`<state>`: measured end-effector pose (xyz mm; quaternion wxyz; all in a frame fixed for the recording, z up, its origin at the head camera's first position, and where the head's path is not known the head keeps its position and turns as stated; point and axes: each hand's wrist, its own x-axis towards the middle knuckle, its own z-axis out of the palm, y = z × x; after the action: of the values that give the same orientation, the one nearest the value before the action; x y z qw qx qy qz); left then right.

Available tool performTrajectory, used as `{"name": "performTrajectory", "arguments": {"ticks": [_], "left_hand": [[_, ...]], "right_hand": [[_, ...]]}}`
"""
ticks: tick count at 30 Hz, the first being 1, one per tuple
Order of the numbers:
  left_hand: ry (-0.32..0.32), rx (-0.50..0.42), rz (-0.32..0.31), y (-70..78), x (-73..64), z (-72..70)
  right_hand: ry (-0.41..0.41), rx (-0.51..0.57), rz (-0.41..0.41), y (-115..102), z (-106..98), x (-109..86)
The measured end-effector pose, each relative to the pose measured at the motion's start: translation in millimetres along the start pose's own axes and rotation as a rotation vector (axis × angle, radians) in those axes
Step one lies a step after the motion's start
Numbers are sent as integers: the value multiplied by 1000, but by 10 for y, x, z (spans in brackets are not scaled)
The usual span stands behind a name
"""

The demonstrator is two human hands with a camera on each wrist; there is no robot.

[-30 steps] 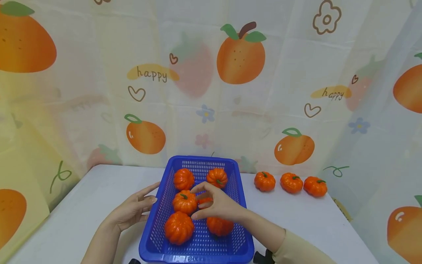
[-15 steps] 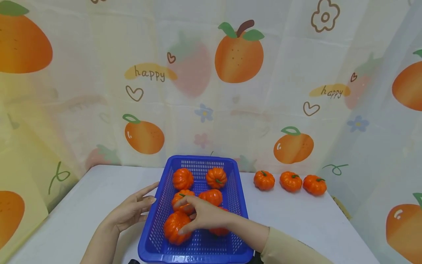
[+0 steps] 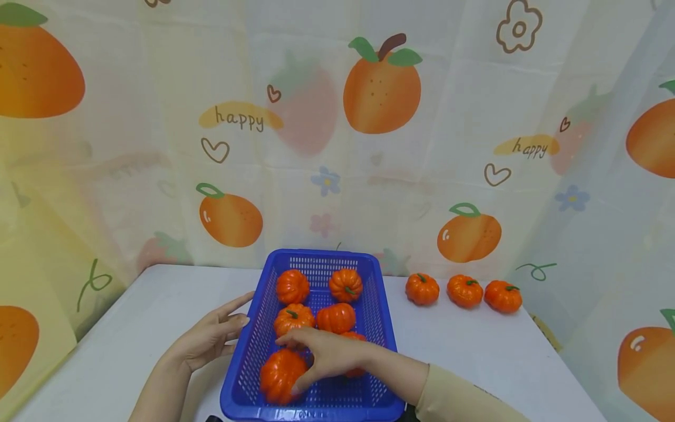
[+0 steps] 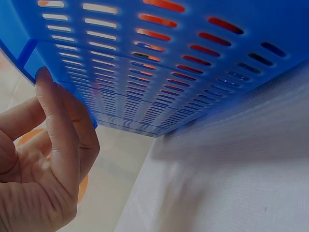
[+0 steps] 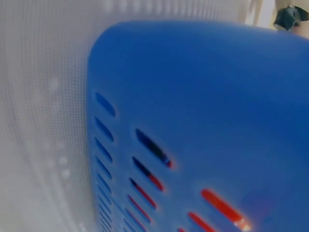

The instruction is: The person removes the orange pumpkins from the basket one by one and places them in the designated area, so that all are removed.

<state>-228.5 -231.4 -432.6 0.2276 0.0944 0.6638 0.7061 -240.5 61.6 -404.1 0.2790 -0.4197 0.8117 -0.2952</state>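
Note:
A blue plastic basket with slotted walls holds several small orange pumpkins. My right hand reaches in over its right side and holds the near-left pumpkin, thumb on its near right side and fingers at its far side. Just beyond is a pumpkin with a green stem. Under the right wrist another pumpkin is partly hidden. My left hand touches the basket's left rim from outside with loosely extended fingers, seen also in the left wrist view. The right wrist view shows the basket's outer wall, not the hand.
Farther inside the basket lie a pumpkin on its side and two at the far end, left and right. Three more pumpkins stand in a row on the white table, right of the basket. A fruit-print curtain hangs behind.
My right hand has moved toward me from above the middle pumpkins to the near-left one and taken hold of it. That pumpkin has shifted slightly nearer. The left hand stays put.

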Motion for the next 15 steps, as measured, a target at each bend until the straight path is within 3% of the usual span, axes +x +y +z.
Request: {"name": "performTrajectory", "arguments": {"ticks": [6,15], "left_hand": [[6,9,2,12,-7,7],[16,10,-5,19,-13,15]], "right_hand": [[-25,-102,4,12,22,-8],[19,-14,2,-6,12,-24]]}}
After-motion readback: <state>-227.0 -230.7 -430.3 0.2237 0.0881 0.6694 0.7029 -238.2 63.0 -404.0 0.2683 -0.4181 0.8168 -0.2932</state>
